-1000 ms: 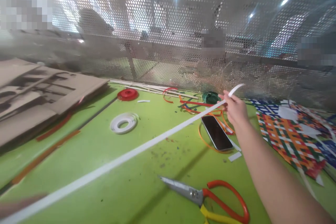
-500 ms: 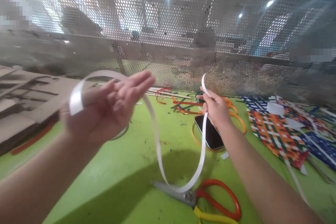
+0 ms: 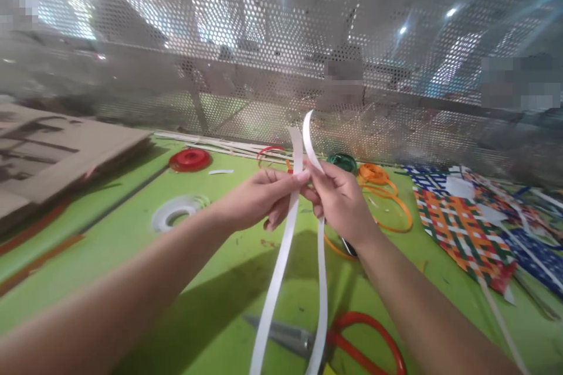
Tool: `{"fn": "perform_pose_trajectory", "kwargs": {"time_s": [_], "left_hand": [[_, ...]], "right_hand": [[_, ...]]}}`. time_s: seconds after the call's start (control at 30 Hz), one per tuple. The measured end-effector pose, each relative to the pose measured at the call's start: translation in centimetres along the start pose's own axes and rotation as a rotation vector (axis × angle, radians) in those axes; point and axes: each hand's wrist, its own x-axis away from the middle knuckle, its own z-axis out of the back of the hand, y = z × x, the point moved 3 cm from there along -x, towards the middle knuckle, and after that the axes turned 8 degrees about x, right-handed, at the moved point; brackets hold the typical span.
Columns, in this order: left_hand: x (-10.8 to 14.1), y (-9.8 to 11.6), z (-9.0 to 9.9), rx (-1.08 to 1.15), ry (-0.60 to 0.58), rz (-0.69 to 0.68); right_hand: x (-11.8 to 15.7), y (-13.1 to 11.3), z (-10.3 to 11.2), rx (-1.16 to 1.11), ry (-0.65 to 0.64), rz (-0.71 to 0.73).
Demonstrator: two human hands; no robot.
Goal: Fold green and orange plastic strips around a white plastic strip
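Note:
Near the middle of the view, my left hand (image 3: 259,196) pinches a flat white strip (image 3: 276,281) between thumb and fingers. Close beside it, my right hand (image 3: 345,202) grips another length of white strip, its end curling up above the fingers. The fingertips of both hands almost meet, and it is unclear whether they touch. Two lengths hang down past the bottom edge, so where they join is out of sight. Behind them lie scissors (image 3: 294,337) with a red and a yellow handle, partly covered by the strip.
Rolls of white (image 3: 162,212), red (image 3: 190,159), green (image 3: 342,162) and orange strip (image 3: 373,174) lie on the green table (image 3: 176,281). Woven mats (image 3: 461,228) lie right, cardboard (image 3: 88,143) left. A perforated metal screen (image 3: 246,76) stands behind. A dark phone (image 3: 349,247) is mostly hidden.
My left hand, open before with the strip draped over it, has moved right and closed on the strip. My right hand has shifted slightly left. The hanging loop now reaches below the view.

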Motion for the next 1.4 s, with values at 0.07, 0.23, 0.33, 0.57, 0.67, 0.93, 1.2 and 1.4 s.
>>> {"fn": "perform_pose_trajectory", "kwargs": {"time_s": [0.07, 0.23, 0.33, 0.57, 0.67, 0.93, 1.2, 1.4], "left_hand": [[0.0, 0.0, -0.2, 0.019, -0.036, 0.028], [0.3, 0.2, -0.6, 0.032, -0.112, 0.074], [0.6, 0.5, -0.7, -0.070, -0.136, 0.087], [1.2, 3.3, 1.0, -0.416, 0.410, -0.200], [1.3, 3.6, 1.5, -0.283, 0.403, -0.257], [0.5, 3.6, 1.7, 0.226, 0.289, -0.294], [0.3, 1.5, 0.3, 0.320, 0.291, -0.035], [0.1, 1.7, 1.3, 0.403, 0.512, -0.129]], "right_hand": [[0.1, -0.2, -0.2, -0.023, -0.038, -0.003], [0.2, -0.6, -0.4, -0.078, -0.180, 0.065], [0.2, -0.5, -0.3, -0.084, -0.197, 0.045], [0.4, -0.1, -0.9, 0.101, -0.099, 0.011], [0.7, 0.2, -1.6, -0.022, -0.191, -0.089], [1.0, 1.0, -2.5, -0.358, -0.471, -0.241], [1.3, 2.2, -3.8, -0.327, -0.443, -0.184], [0.9, 3.4, -3.8, -0.404, -0.337, -0.258]]}}
